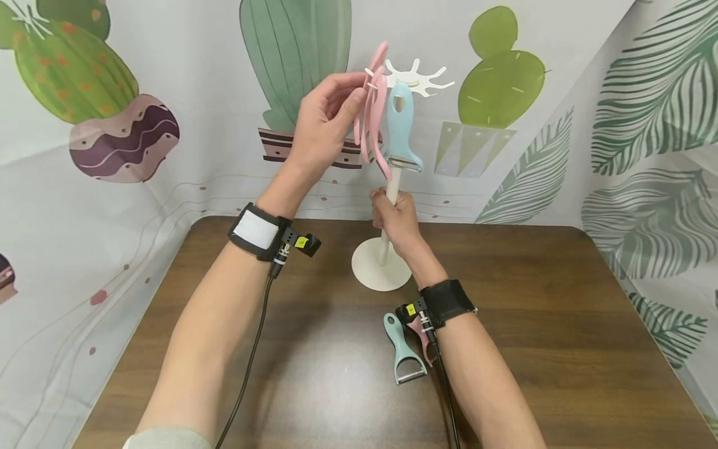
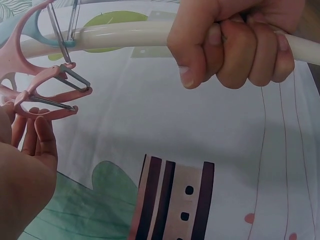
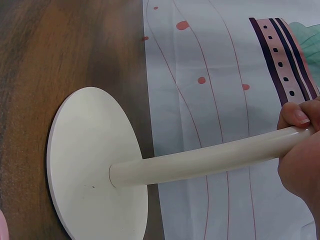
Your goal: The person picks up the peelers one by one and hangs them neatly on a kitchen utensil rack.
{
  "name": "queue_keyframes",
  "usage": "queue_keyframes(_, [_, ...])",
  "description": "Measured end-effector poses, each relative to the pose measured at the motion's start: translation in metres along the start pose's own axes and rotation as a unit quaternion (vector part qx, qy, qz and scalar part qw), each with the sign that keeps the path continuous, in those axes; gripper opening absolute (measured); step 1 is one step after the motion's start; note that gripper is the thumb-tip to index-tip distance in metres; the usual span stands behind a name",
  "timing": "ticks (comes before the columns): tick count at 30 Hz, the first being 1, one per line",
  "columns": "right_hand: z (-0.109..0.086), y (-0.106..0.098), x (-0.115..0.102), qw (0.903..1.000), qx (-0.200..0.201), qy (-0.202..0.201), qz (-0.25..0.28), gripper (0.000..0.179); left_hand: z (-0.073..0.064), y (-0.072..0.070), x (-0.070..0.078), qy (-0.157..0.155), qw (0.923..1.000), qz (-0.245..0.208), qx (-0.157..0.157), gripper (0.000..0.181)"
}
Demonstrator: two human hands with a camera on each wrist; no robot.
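A white stand with radiating hooks (image 1: 432, 80) stands on a round base (image 1: 370, 268). My right hand (image 1: 399, 218) grips its pole (image 3: 215, 162), fingers wrapped round it. Several pink peelers (image 1: 377, 112) hang close together at the hooks' left side. My left hand (image 1: 325, 118) pinches the outermost pink peeler between thumb and fingers by its upper part. A light blue peeler (image 1: 401, 125) hangs at the front of the stand. In the left wrist view the pink peelers' metal blades (image 2: 55, 104) show beside my left fingers; part of that hand is cut off.
On the brown table (image 1: 314, 349) lie a teal peeler (image 1: 399, 343) and a pink peeler (image 1: 419, 337), the pink one partly hidden by my right wrist strap (image 1: 447, 302). A cactus-print cloth (image 1: 207, 125) hangs behind the table. Cables trail from both wrist cameras.
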State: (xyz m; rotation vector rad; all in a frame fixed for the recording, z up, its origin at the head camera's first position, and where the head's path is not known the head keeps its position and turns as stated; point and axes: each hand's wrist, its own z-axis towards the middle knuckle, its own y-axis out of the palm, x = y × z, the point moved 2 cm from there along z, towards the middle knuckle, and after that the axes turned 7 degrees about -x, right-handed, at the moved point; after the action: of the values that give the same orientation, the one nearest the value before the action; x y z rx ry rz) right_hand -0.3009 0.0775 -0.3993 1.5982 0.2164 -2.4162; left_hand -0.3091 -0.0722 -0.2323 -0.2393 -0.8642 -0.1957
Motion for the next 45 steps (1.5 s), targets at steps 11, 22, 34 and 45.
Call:
queue_keyframes(11, [0.000, 0.000, 0.000, 1.0000, -0.005, 0.002, -0.002, 0.051, 0.011, -0.003, -0.024, -0.008, 0.9997, 0.017, -0.013, 0.030])
queue_keyframes(22, [0.000, -0.001, 0.001, 1.0000, 0.000, 0.007, -0.003, 0.051, 0.007, -0.003, -0.027, -0.017, 0.9993, 0.023, -0.025, 0.030])
queue_keyframes(34, [-0.001, 0.000, 0.002, 0.9999, 0.000, 0.003, 0.012, 0.050, 0.000, -0.002, -0.029, -0.022, 0.9993, 0.017, -0.027, 0.031])
queue_keyframes(45, [0.000, -0.001, 0.001, 0.9999, -0.003, 0.004, 0.013, 0.049, -0.010, 0.004, -0.012, -0.029, 0.9993, 0.012, -0.019, 0.031])
